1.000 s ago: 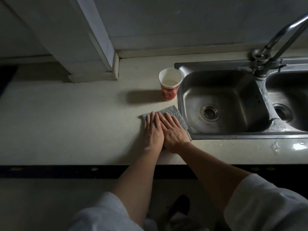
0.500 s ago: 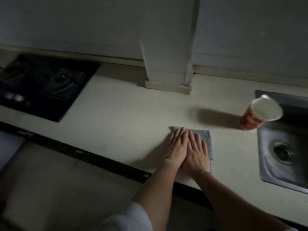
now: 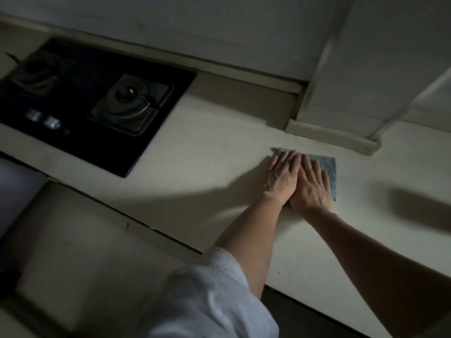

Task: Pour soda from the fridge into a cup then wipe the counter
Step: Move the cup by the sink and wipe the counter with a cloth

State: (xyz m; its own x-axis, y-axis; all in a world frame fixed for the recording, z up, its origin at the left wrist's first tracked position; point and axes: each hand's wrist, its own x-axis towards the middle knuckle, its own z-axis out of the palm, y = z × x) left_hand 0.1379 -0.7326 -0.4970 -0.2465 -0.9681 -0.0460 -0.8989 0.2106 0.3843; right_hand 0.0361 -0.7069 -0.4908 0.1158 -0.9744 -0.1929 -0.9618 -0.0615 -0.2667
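On the bench [image 3: 207, 152]: grey cloth [image 3: 325, 164], mostly hidden under both hands.
Left hand [image 3: 281, 176]: flat, fingers straight, pressing cloth.
Right hand [image 3: 311, 187]: same, touching the left.
Hob [image 3: 80, 101]: far left, cut off (blurry).
Cup: out of frame.

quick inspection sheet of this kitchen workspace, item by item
surface: pale counter, bare where visible; image blurred and dim
job's things: grey-blue cloth flat on the counter; cup and soda not in view
clutter: nothing seen
grippers: left hand and right hand side by side, palms down, fingers flat on the cloth
cables: nothing seen
surroundings: black gas hob set into the counter at the left; pale boxed column behind the cloth; white sleeve on the left arm
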